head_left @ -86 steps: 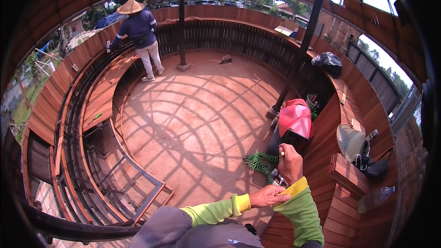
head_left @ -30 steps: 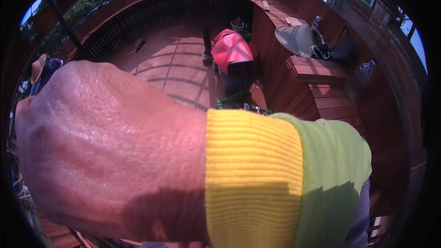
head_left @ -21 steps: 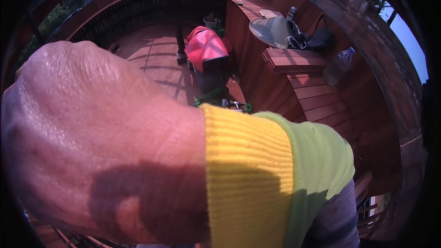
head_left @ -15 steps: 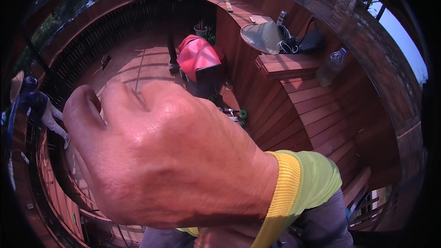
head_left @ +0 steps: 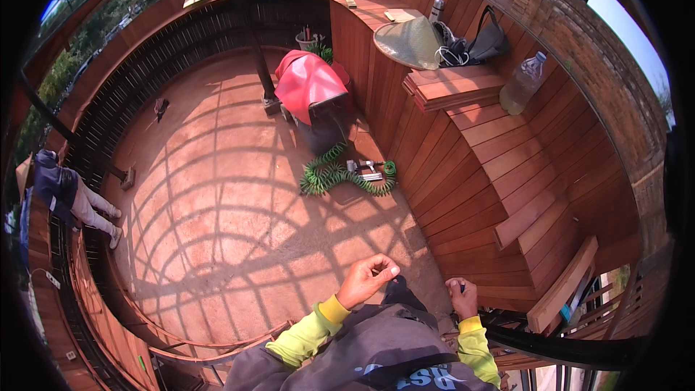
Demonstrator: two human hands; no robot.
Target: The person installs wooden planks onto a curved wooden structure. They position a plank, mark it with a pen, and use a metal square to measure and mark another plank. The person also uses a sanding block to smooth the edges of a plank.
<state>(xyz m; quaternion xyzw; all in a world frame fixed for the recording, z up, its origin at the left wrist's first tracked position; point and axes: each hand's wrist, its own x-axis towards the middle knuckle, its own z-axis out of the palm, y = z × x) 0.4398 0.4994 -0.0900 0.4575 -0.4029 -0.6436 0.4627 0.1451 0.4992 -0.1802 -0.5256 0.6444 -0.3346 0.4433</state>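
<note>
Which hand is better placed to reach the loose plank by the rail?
Right. The right hand grips a small dark object, so it may need emptying first, but it sits close to the plank. The left hand is curled over the floor, farther off.

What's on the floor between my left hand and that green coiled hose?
In the head view, nothing lies between the left hand and the green coiled hose: only bare reddish floor crossed by lattice shadows.

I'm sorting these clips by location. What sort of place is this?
Probably an outdoor curved wooden deck under construction: loose planks stacked on the curved bench, a coiled green hose on the floor, trees beyond the railing.
</note>
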